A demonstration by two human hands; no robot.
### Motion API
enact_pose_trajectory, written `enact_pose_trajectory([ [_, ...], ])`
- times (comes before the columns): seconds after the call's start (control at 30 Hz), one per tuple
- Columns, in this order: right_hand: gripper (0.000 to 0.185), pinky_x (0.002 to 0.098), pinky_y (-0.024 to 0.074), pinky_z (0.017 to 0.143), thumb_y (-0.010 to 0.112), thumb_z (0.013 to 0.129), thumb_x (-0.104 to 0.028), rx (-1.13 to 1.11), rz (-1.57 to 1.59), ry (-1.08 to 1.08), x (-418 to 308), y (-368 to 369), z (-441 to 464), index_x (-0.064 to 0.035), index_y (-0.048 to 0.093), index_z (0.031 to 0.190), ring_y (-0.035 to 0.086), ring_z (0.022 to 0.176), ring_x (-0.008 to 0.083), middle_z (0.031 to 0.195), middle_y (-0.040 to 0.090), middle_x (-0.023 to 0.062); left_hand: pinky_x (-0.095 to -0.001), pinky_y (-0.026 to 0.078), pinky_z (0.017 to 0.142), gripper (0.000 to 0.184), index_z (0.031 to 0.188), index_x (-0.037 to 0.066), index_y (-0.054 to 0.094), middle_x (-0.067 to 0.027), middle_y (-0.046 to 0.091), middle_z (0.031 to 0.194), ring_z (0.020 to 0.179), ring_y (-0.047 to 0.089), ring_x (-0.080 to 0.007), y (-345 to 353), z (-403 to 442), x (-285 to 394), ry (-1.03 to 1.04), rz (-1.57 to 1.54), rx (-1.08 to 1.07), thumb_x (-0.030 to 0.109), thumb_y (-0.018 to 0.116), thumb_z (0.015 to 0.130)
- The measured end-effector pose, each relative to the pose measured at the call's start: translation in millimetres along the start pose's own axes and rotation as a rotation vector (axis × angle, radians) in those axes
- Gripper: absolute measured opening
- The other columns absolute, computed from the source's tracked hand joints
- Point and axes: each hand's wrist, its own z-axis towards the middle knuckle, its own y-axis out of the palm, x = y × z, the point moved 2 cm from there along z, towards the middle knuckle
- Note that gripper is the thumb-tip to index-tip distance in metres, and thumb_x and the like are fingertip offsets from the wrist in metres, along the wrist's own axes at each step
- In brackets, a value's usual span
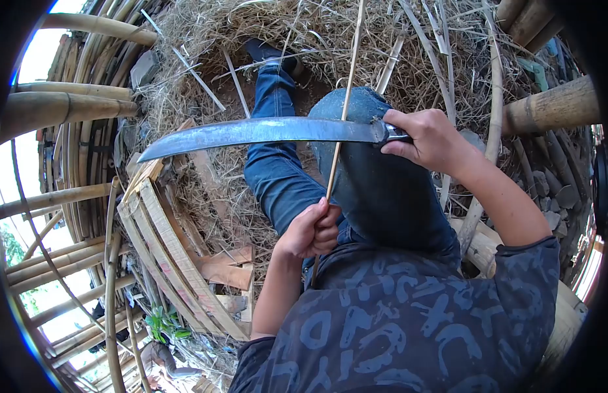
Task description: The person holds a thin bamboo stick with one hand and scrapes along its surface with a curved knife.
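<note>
My right hand [418,137] is closed round the dark handle of a machete [251,133]. Its long, slightly curved blade points left across my jeans-clad legs. In my left hand [310,229], closed in front of my lap, is a thin bamboo strip [334,167]. The strip runs from my fist up past my raised knee [350,105] toward the top of the view. Blade and strip cross close to the machete's handle, above the knee; whether they touch I cannot tell. The strip's lower end passes below my fist, against my shirt.
Bamboo shavings [212,33] cover the ground round my feet. A slatted wooden crate [179,255] stands at left. Thick bamboo poles [61,108] line the left side, and another pole [552,105] juts in from the right. Stones [552,196] lie at right.
</note>
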Motion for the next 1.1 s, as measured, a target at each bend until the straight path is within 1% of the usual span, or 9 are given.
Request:
enact_pose_trajectory([
  [0.27, 0.047, 0.0426, 0.0506, 0.057, 0.068, 0.084, -0.044, -0.002, -0.027, -0.019, -2.0, -1.6, -1.9, -0.0039, 0.060, 0.107, 0.065, 0.065, 0.0360, 0.069, 0.064, 0.0176, -0.0221, 0.013, 0.036, 0.045, 0.074, 0.013, 0.033, 0.0072, 0.021, 0.053, 0.042, 0.017, -0.0043, 1.8, -11.5, -10.9, 0.030, 0.017, 0.014, 0.049, 0.035, 0.102],
  [0.33, 0.046, 0.0430, 0.0501, 0.057, 0.067, 0.085, -0.044, -0.005, -0.005, -0.013, 0.2, 0.2, -4.1, -0.0037, 0.058, 0.106, 0.064, 0.065, 0.0363, 0.068, 0.063, 0.0172, -0.0212, 0.016, 0.037, 0.036, 0.083, 0.012, 0.038, 0.0069, 0.025, 0.056, 0.044, 0.021, -0.0037, 13.0, -7.6, -8.3, 0.194, 0.212, 0.245, 0.041, 0.036, 0.104],
  [0.47, 0.046, 0.0436, 0.0498, 0.057, 0.066, 0.086, -0.044, -0.026, -0.015, -0.022, -1.0, -0.7, -4.4, -0.0036, 0.056, 0.104, 0.064, 0.064, 0.0368, 0.067, 0.062, 0.0173, -0.0196, 0.020, 0.039, 0.023, 0.091, 0.011, 0.042, 0.0065, 0.031, 0.062, 0.048, 0.026, -0.0024, 35.3, 2.2, -7.4, 0.425, 0.536, 0.467, 0.028, 0.038, 0.105],
  [0.6, 0.046, 0.0444, 0.0490, 0.057, 0.067, 0.085, -0.043, -0.066, 0.045, -0.035, -0.7, -0.9, -2.3, -0.0029, 0.055, 0.104, 0.063, 0.065, 0.0380, 0.066, 0.061, 0.0183, -0.0212, 0.019, 0.039, 0.031, 0.084, 0.011, 0.040, 0.0069, 0.029, 0.059, 0.046, 0.024, -0.0033, 34.5, 12.2, 2.8, 0.380, 0.725, 0.480, 0.034, 0.037, 0.105],
  [0.67, 0.047, 0.0447, 0.0486, 0.058, 0.067, 0.085, -0.043, -0.076, 0.069, -0.033, 2.2, -1.3, -2.1, -0.0027, 0.055, 0.104, 0.063, 0.065, 0.0384, 0.066, 0.061, 0.0187, -0.0229, 0.016, 0.038, 0.042, 0.074, 0.014, 0.034, 0.0075, 0.025, 0.055, 0.044, 0.021, -0.0045, 33.9, 11.4, 14.3, 0.096, 0.205, 0.296, 0.044, 0.034, 0.104],
  [0.77, 0.048, 0.0450, 0.0481, 0.058, 0.069, 0.083, -0.044, -0.084, 0.085, -0.048, 7.2, -2.5, -1.6, -0.0025, 0.055, 0.104, 0.063, 0.066, 0.0389, 0.065, 0.060, 0.0190, -0.0234, 0.015, 0.038, 0.049, 0.068, 0.017, 0.027, 0.0079, 0.020, 0.053, 0.044, 0.019, -0.0052, 3.9, 18.5, 12.7, 0.012, 0.086, 0.034, 0.051, 0.034, 0.102],
  [0.9, 0.051, 0.0443, 0.0478, 0.057, 0.069, 0.082, -0.047, -0.077, 0.058, -0.031, 4.8, -2.4, -1.5, -0.0029, 0.055, 0.102, 0.062, 0.065, 0.0387, 0.063, 0.059, 0.0190, -0.0231, 0.016, 0.038, 0.046, 0.070, 0.017, 0.030, 0.0078, 0.023, 0.054, 0.044, 0.021, -0.0049, 16.8, 23.0, 11.1, 0.109, 0.156, 0.043, 0.050, 0.036, 0.102],
  [0.97, 0.051, 0.0439, 0.0478, 0.057, 0.069, 0.081, -0.048, -0.076, 0.040, -0.017, 2.5, -0.9, -2.8, -0.0031, 0.055, 0.102, 0.062, 0.065, 0.0386, 0.063, 0.059, 0.0190, -0.0227, 0.018, 0.038, 0.041, 0.077, 0.014, 0.036, 0.0071, 0.027, 0.056, 0.045, 0.024, -0.0043, 25.3, 20.3, 9.0, 0.225, 0.343, 0.352, 0.046, 0.036, 0.103],
  [1.1, 0.049, 0.0437, 0.0481, 0.057, 0.068, 0.083, -0.046, -0.074, 0.068, -0.027, 1.6, -0.7, -1.7, -0.0029, 0.055, 0.101, 0.063, 0.065, 0.0383, 0.065, 0.060, 0.0186, -0.0222, 0.020, 0.038, 0.033, 0.087, 0.011, 0.040, 0.0064, 0.031, 0.058, 0.046, 0.027, -0.0034, 38.6, 22.2, 0.3, 0.463, 0.631, 0.538, 0.038, 0.034, 0.105],
])
